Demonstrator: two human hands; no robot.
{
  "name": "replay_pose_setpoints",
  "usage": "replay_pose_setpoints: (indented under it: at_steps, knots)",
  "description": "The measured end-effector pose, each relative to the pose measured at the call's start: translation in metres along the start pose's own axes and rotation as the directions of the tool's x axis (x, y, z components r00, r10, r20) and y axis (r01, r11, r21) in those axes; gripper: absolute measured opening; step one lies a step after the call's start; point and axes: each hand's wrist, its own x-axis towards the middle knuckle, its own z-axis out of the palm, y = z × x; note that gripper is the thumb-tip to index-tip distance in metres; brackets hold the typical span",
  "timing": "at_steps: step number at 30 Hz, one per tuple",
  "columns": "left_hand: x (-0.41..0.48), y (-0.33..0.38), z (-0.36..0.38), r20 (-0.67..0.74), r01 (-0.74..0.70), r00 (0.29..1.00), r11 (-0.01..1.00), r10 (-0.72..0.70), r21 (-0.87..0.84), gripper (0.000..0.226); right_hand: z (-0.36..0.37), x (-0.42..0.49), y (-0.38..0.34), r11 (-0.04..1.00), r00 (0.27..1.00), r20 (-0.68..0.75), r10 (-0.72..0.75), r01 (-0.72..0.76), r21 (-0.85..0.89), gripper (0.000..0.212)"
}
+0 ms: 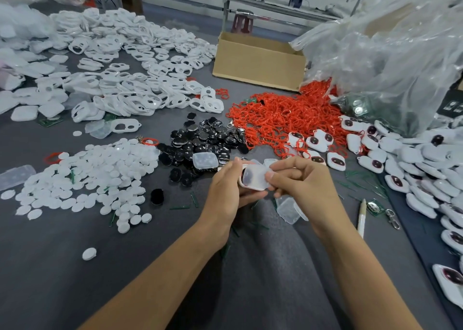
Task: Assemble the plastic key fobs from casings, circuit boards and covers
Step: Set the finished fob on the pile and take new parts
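Holding, left hand: my view shows the left hand (226,189) cradling a white casing (246,185), fingers curled beneath it, thumb at its left end.
Holding, right hand: the right hand (300,184) pinches a translucent cover (255,176) by its right edge, laid over the casing's open face.
Position: both parts are held near centre, above the grey surface (62,267), on the near side of the black pieces (200,141).
Handling, my judgement: light, thin moulded plastic. The casing looks fairly stiff. The cover looks bendy and slick, likely to skid or crack if I force one corner.
Where I would hold: the casing by its long sides; the cover by its edges, pressing the corners down evenly.
Board inside: something dark shows under the cover; I cannot tell whether it is a circuit board.
Spare covers (288,209): near right, just below the right hand.
White discs (95,174): spread at near left.
Red loops (275,119): tangled heap beyond the black pieces.
Finished fobs (400,169): banked along the right.
Empty casings (120,78): large heap, far left.
Cardboard box (258,61): far centre.
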Motion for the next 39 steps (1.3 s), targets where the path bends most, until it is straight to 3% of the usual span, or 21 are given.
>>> replay_pose_setpoints:
  at_steps: [13, 23, 27, 31, 39]
  knots:
    - [-0.001, -0.005, -0.001, 0.017, -0.071, 0.997, 0.985, 0.069, 0.157, 0.027, 0.009, -0.004, 0.002, 0.953, 0.985, -0.03, -0.169, 0.156, -0.258, 0.019]
    - [0.0, -0.003, -0.001, 0.003, -0.059, 0.998, 0.982, 0.06, 0.179, 0.028, 0.015, -0.003, 0.012, 0.792, 0.911, -0.054, -0.41, 0.326, -0.516, 0.023]
    - [0.0, -0.002, -0.001, 0.016, -0.053, 0.999, 0.986, 0.051, 0.157, 0.028, 0.016, -0.003, 0.013, 0.84, 0.931, -0.089, -0.354, 0.275, -0.467, 0.028]
    - [-0.001, -0.002, -0.002, 0.03, -0.038, 0.999, 0.982, 0.033, 0.183, 0.026, 0.013, -0.001, 0.016, 0.888, 0.968, -0.088, -0.234, 0.177, -0.424, 0.015]
    - [-0.002, -0.001, -0.002, 0.025, -0.015, 1.0, 0.988, 0.011, 0.155, 0.021, 0.011, -0.001, 0.017, 0.832, 0.941, -0.109, -0.32, 0.224, -0.507, 0.016]
